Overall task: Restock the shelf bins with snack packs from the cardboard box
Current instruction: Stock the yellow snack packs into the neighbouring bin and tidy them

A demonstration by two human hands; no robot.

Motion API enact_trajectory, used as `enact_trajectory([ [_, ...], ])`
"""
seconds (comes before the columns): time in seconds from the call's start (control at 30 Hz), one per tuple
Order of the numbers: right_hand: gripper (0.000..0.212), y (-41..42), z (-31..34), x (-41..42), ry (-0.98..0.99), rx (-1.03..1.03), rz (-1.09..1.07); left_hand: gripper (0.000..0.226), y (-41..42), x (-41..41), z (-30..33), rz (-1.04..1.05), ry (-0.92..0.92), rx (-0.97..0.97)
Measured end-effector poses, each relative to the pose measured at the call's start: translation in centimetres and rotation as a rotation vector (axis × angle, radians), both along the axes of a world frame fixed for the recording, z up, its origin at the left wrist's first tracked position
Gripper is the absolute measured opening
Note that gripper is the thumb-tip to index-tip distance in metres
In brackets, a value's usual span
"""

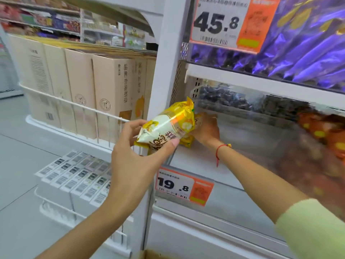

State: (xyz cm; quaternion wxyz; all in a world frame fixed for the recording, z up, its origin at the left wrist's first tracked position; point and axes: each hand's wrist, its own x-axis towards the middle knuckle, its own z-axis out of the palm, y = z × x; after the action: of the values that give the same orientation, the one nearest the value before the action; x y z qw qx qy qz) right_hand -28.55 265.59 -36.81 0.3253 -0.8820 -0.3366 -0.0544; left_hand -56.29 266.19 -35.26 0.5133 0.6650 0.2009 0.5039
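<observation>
My left hand (136, 157) holds a yellow and white snack pack (168, 126) between thumb and fingers, in front of the white shelf post. Behind that pack, my right hand (206, 128) reaches into the clear shelf bin (248, 139) and rests on another yellow pack (187, 142) lying at the bin's left end. How the right fingers lie on that pack is partly hidden. A corner of the cardboard box (151, 255) shows at the bottom edge.
Orange packs (321, 131) fill the bin's right side. A price tag reading 19.8 (183, 186) hangs below the bin. Purple packs (308, 53) fill the shelf above, with a 45.8 tag (224, 23). Beige cartons (112, 94) stand behind a wire rail at left.
</observation>
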Motion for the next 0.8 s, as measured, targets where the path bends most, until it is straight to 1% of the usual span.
enact_trajectory([
  [0.03,0.081,0.0,0.2,-0.9,0.032,0.025,-0.016,0.054,0.0,0.0,0.0,-0.001,0.000,-0.006],
  [0.1,0.088,0.2,0.1,-1.3,0.124,0.111,-0.023,0.056,0.0,0.1,0.1,-0.001,-0.003,-0.015],
  [0.17,0.085,0.3,0.0,-1.1,0.197,0.172,-0.035,0.056,0.0,0.1,0.2,0.002,-0.001,-0.010],
  [0.2,0.084,0.3,0.0,-1.1,0.235,0.175,-0.030,0.057,0.0,0.1,0.2,0.006,0.005,0.001],
  [0.3,0.093,-0.5,1.2,-1.7,0.299,0.147,-0.046,0.056,0.4,0.0,0.3,0.022,0.032,0.036],
  [0.33,0.086,-1.1,2.2,-2.0,0.308,0.178,-0.062,0.056,0.5,-0.1,0.3,0.025,0.047,0.051],
  [0.37,0.068,-2.1,3.3,-2.7,0.344,0.239,-0.036,0.057,0.5,-0.3,0.4,0.029,0.065,0.072],
  [0.4,0.045,-3.4,4.6,-3.6,0.398,0.312,0.045,0.059,0.5,-0.5,0.6,0.032,0.087,0.095],
  [0.43,0.028,-5.0,5.7,-4.6,0.458,0.345,0.174,0.061,0.5,-0.8,1.0,0.034,0.117,0.120],
  [0.47,0.026,-7.2,7.0,-6.1,0.499,0.325,0.351,0.062,0.4,-1.0,1.5,0.030,0.150,0.149],
  [0.5,0.036,-9.4,8.3,-7.7,0.514,0.264,0.526,0.064,0.4,-1.1,2.0,0.020,0.177,0.174],
  [0.53,0.049,-11.1,9.4,-9.3,0.502,0.158,0.652,0.067,0.2,-1.2,2.7,0.007,0.197,0.198],
  [0.57,0.058,-12.4,10.1,-10.7,0.442,0.038,0.731,0.071,-0.1,-1.1,3.3,-0.006,0.210,0.227],
  [0.6,0.062,-13.2,10.5,-11.7,0.373,-0.046,0.770,0.074,-0.4,-1.0,3.8,-0.017,0.218,0.263],
  [0.63,0.062,-13.5,10.5,-12.3,0.323,-0.074,0.776,0.074,-0.8,-0.7,4.2,-0.028,0.217,0.300],
  [0.73,0.045,-14.0,10.3,-13.0,0.319,0.049,0.751,0.061,-1.8,0.0,4.9,-0.033,0.155,0.421],
  [0.8,0.044,-14.3,9.8,-11.9,0.316,0.084,0.694,0.066,-1.3,0.6,4.4,0.098,0.126,0.593],
])
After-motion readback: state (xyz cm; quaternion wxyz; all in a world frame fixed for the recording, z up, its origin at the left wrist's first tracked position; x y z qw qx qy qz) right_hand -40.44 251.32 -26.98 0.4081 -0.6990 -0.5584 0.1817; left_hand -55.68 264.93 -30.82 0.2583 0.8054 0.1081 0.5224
